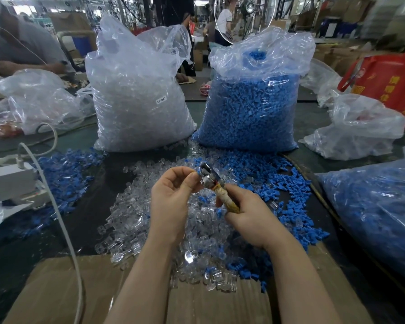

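The right hand (pixel 250 213) gripped the tape-wrapped handle of a small metal-headed tool (pixel 210 177), fingers curled round it. The left hand (pixel 171 195) pinched the tool's head between thumb and forefinger. Whether a small part sat under those fingertips could not be told. The tool was held above a heap of clear plastic pieces (pixel 131 213) on the dark table (pixel 89 202), with blue plastic pieces (pixel 288 183) just beside, and two full bags stood behind: clear pieces (pixel 138 101) and blue (pixel 250 113).
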The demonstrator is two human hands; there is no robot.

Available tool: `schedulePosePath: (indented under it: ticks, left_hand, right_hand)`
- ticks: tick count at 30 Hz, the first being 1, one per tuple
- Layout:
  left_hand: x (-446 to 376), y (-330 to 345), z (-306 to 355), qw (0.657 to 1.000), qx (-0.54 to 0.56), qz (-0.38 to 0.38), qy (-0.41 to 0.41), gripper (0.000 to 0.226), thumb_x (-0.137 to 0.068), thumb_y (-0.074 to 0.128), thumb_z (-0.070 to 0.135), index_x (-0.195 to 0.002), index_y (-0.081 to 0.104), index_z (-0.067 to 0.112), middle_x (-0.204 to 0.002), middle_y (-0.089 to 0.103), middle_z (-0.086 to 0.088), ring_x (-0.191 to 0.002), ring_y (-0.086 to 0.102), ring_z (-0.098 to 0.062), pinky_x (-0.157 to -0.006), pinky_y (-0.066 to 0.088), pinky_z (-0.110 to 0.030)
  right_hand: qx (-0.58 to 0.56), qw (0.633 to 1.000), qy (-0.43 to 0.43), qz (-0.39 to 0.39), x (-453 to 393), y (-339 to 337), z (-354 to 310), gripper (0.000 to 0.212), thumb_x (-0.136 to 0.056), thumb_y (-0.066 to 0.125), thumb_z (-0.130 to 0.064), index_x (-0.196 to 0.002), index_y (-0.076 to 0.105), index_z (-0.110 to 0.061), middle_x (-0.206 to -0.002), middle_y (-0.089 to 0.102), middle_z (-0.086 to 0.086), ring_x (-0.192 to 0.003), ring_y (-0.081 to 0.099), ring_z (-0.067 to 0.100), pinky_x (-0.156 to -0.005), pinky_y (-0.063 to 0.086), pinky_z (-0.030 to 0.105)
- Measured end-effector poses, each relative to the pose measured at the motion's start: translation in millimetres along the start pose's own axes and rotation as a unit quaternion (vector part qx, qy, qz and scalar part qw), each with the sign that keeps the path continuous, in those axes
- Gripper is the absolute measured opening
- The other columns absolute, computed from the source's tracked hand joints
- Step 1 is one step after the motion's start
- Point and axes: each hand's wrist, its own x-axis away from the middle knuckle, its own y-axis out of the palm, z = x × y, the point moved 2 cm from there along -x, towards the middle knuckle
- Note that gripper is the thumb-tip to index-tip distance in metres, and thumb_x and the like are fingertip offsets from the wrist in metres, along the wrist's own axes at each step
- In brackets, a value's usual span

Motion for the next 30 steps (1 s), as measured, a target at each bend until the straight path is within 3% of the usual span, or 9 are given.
schedulePosePath:
  ticks: [6, 11, 14, 17, 22, 30]
  left_hand:
    - [0.9, 0.7, 1.1, 1.000, -0.004, 0.000, 0.002, 0.003, -0.086, 0.065, 0.009, -0.088, 0.066, 0.011, -0.078, 0.071, 0.002, -0.073, 0.065, -0.010, -0.068, 0.053, -0.018]
    - [-0.9, -1.0, -0.4, 1.000, 0.007, 0.004, -0.005, 0.006, -0.089, 0.063, 0.006, -0.088, 0.066, 0.011, -0.079, 0.069, -0.001, -0.075, 0.065, -0.013, -0.068, 0.053, -0.019]
    - [-1.4, -2.1, -1.1, 1.000, 0.017, 0.005, -0.010, 0.008, -0.089, 0.063, 0.006, -0.087, 0.067, 0.013, -0.080, 0.069, -0.002, -0.077, 0.065, -0.015, -0.068, 0.053, -0.020]
    - [-0.7, -1.8, -0.5, 1.000, 0.023, 0.000, -0.012, 0.003, -0.085, 0.065, 0.012, -0.087, 0.067, 0.013, -0.080, 0.070, -0.001, -0.077, 0.066, -0.014, -0.069, 0.053, -0.020]
    - [0.1, -2.1, -0.9, 1.000, 0.006, 0.004, -0.010, 0.007, -0.089, 0.063, 0.006, -0.087, 0.066, 0.012, -0.081, 0.070, -0.002, -0.079, 0.067, -0.016, -0.071, 0.053, -0.020]
    - [1.3, 0.5, 2.1, 1.000, -0.007, 0.014, -0.009, 0.009, -0.091, 0.061, 0.004, -0.087, 0.065, 0.011, -0.079, 0.069, 0.001, -0.077, 0.066, -0.012, -0.071, 0.054, -0.020]
  right_hand:
    - [0.005, 1.000, 0.001, -0.003, 0.1, 0.0, -0.7, 0.022, -0.070, 0.050, -0.019, -0.087, 0.053, -0.033, -0.067, 0.055, -0.013, -0.055, 0.044, 0.007, -0.056, 0.038, 0.030]
    - [0.026, 1.000, 0.006, -0.014, 1.7, -0.5, -6.5, 0.030, -0.069, 0.048, -0.023, -0.098, 0.050, -0.029, -0.093, 0.063, 0.009, -0.077, 0.057, 0.031, -0.068, 0.049, 0.048]
    - [0.026, 0.999, 0.004, -0.022, 2.5, -0.1, -9.4, 0.030, -0.071, 0.048, -0.021, -0.098, 0.046, -0.033, -0.104, 0.063, 0.015, -0.086, 0.058, 0.037, -0.073, 0.050, 0.052]
    - [0.037, 0.999, 0.003, -0.015, 1.8, 0.2, -7.3, 0.028, -0.078, 0.052, -0.011, -0.094, 0.044, -0.034, -0.097, 0.062, 0.015, -0.082, 0.057, 0.037, -0.070, 0.050, 0.052]
    - [0.040, 0.999, 0.008, -0.002, 1.1, 1.6, -4.7, 0.031, -0.078, 0.053, -0.010, -0.089, 0.049, -0.038, -0.079, 0.057, 0.002, -0.065, 0.051, 0.020, -0.060, 0.044, 0.039]
    - [0.057, 0.998, 0.018, 0.011, 1.2, 2.6, -5.2, 0.029, -0.071, 0.047, -0.022, -0.097, 0.053, -0.035, -0.079, 0.061, 0.003, -0.070, 0.057, 0.027, -0.064, 0.050, 0.047]
